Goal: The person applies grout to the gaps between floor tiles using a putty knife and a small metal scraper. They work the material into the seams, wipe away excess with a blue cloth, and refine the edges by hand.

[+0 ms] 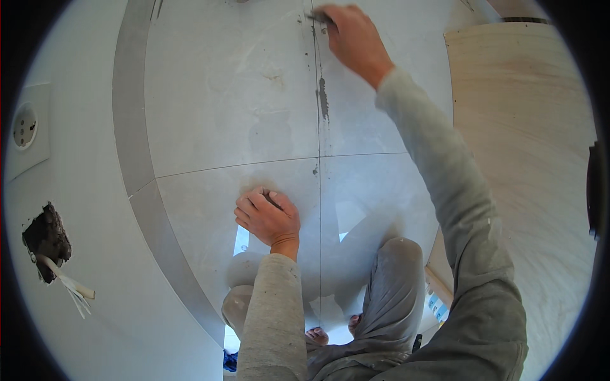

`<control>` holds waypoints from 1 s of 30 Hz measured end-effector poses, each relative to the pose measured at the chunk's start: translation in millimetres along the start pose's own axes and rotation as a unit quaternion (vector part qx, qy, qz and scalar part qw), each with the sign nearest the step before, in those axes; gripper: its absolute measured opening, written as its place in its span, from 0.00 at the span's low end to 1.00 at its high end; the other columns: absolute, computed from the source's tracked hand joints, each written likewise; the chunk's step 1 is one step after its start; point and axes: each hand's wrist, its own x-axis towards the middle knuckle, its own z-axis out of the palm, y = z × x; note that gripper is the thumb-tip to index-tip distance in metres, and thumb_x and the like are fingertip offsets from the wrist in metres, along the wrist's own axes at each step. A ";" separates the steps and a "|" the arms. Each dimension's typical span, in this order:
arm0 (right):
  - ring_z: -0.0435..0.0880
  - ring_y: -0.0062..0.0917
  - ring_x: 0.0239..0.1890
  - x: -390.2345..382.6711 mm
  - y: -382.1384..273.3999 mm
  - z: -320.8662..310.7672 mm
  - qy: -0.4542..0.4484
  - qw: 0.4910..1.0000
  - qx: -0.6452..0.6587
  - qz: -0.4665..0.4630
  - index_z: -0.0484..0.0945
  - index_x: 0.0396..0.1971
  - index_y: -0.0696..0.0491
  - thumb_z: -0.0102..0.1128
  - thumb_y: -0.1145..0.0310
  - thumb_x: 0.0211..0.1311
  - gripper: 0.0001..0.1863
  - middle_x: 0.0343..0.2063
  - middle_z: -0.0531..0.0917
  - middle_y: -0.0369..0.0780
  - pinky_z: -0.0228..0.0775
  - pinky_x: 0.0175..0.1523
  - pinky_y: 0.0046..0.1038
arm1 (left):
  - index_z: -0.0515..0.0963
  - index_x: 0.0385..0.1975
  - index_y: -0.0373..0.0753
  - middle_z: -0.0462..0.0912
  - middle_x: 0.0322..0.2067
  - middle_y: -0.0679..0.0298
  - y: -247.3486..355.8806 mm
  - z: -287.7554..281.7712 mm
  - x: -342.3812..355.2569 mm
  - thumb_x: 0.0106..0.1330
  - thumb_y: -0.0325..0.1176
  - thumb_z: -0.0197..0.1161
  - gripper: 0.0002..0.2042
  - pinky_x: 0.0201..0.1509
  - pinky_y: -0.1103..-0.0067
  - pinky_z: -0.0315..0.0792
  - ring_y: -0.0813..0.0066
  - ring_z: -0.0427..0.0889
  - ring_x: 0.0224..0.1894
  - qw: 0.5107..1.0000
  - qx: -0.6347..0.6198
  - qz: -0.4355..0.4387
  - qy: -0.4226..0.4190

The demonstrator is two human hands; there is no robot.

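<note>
At the far end of the long tile joint, my right hand (356, 44) is closed on a thin, dark, flat tool (323, 17), its edge at the seam. Motion blurs the fingers somewhat, and most of the tool is hidden. A streak of dark grey grout (324, 98) lies along the joint below it, with small specks around. My left hand (268, 216) rests low over the near left tile, fingers curled round a dark lump (272, 200). That lump is mostly covered, so its kind does not show. Large pale grey floor tiles (222, 108) meet in a cross of thin joints.
A tile skirting (132, 95) edges the left wall, which bears a white socket (25, 126) and a rough hole (47, 241) with loose cables (68, 279). On the right lies a wooden board (521, 108). My bent knees (397, 273) are close behind my hands. Something blue (230, 360) sits bottom left.
</note>
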 end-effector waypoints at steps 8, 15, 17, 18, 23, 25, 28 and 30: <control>0.80 0.39 0.45 -72.2 -39.4 16.0 -0.068 0.996 -0.005 -0.050 0.79 0.38 0.55 0.55 0.83 0.53 0.12 0.36 0.84 0.43 0.75 0.51 0.37 | 0.72 0.41 0.38 0.72 0.42 0.55 -5.6 -2.1 0.2 0.64 0.37 0.53 0.11 0.51 0.61 0.63 0.52 0.69 0.45 1.000 0.003 -0.010 0.003; 0.80 0.39 0.53 -226.9 -136.1 -49.1 -0.227 0.972 0.059 0.005 0.78 0.54 0.57 0.61 0.81 0.51 0.25 0.49 0.84 0.44 0.76 0.57 0.33 | 0.72 0.40 0.38 0.72 0.43 0.55 0.9 1.4 2.2 0.63 0.37 0.53 0.11 0.53 0.60 0.63 0.52 0.70 0.46 1.000 -0.001 -0.011 0.007; 0.80 0.39 0.53 -225.2 -132.0 -53.3 -0.253 0.961 0.099 0.044 0.78 0.53 0.58 0.61 0.80 0.51 0.25 0.51 0.83 0.45 0.76 0.58 0.34 | 0.72 0.40 0.38 0.72 0.43 0.55 -0.7 1.7 3.7 0.63 0.37 0.53 0.12 0.53 0.60 0.63 0.52 0.70 0.46 1.000 0.004 -0.010 0.005; 0.80 0.39 0.54 -220.5 -127.3 -57.1 -0.282 0.946 0.138 0.081 0.78 0.53 0.59 0.62 0.79 0.51 0.25 0.53 0.83 0.45 0.76 0.58 0.34 | 0.72 0.40 0.38 0.72 0.44 0.55 -0.5 2.1 2.1 0.63 0.38 0.53 0.12 0.53 0.60 0.63 0.52 0.70 0.47 1.000 0.007 -0.015 0.002; 0.78 0.38 0.56 -182.5 -101.0 -20.0 -0.090 0.995 0.045 0.020 0.78 0.53 0.58 0.64 0.80 0.49 0.26 0.56 0.82 0.43 0.73 0.60 0.36 | 0.72 0.40 0.40 0.72 0.43 0.56 1.7 8.0 -1.8 0.63 0.37 0.54 0.10 0.52 0.61 0.63 0.53 0.69 0.45 1.000 0.015 0.015 0.018; 0.78 0.36 0.57 -207.5 -114.2 -16.6 -0.111 0.993 0.029 0.019 0.79 0.52 0.56 0.65 0.80 0.49 0.26 0.56 0.82 0.41 0.71 0.62 0.37 | 0.72 0.40 0.40 0.72 0.43 0.56 -3.5 8.0 -0.4 0.63 0.37 0.54 0.10 0.52 0.60 0.63 0.53 0.69 0.46 1.000 0.018 0.014 0.016; 0.79 0.34 0.57 -239.9 -132.6 -41.3 -0.223 0.968 0.096 0.066 0.80 0.53 0.54 0.64 0.82 0.48 0.27 0.57 0.83 0.37 0.72 0.58 0.36 | 0.72 0.40 0.39 0.71 0.43 0.57 -4.4 5.7 0.4 0.63 0.37 0.53 0.11 0.53 0.60 0.64 0.53 0.69 0.46 1.000 0.028 -0.002 0.010; 0.79 0.34 0.57 -233.0 -121.9 -49.8 -0.215 0.969 0.101 0.073 0.80 0.53 0.53 0.64 0.82 0.49 0.26 0.57 0.83 0.36 0.72 0.58 0.36 | 0.72 0.40 0.38 0.71 0.44 0.57 -4.0 2.6 0.5 0.64 0.38 0.52 0.11 0.53 0.60 0.64 0.53 0.69 0.46 0.999 0.035 -0.003 0.011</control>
